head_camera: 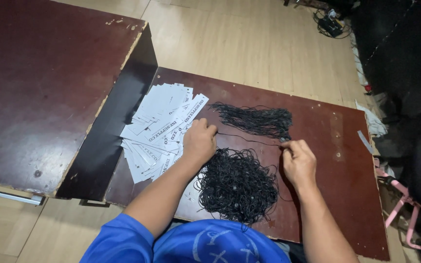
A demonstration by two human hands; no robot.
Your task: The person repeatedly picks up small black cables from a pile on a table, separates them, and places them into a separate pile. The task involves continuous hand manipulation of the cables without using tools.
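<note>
My left hand (199,141) is closed beside a fanned pile of white paper tags (159,129), pinching one end of a thin black string (249,140). My right hand (297,160) pinches the other end, so the string runs taut between them. Behind the string lies a straight bundle of black strings (255,119). In front of it, between my forearms, sits a tangled heap of black strings (237,185). All rest on a low dark red board (337,185).
A bigger dark red tabletop (40,87) stands at the left, its black side panel next to the tags. Wooden floor lies beyond. A pink frame (415,204) and dark clutter with cables (330,24) crowd the right side.
</note>
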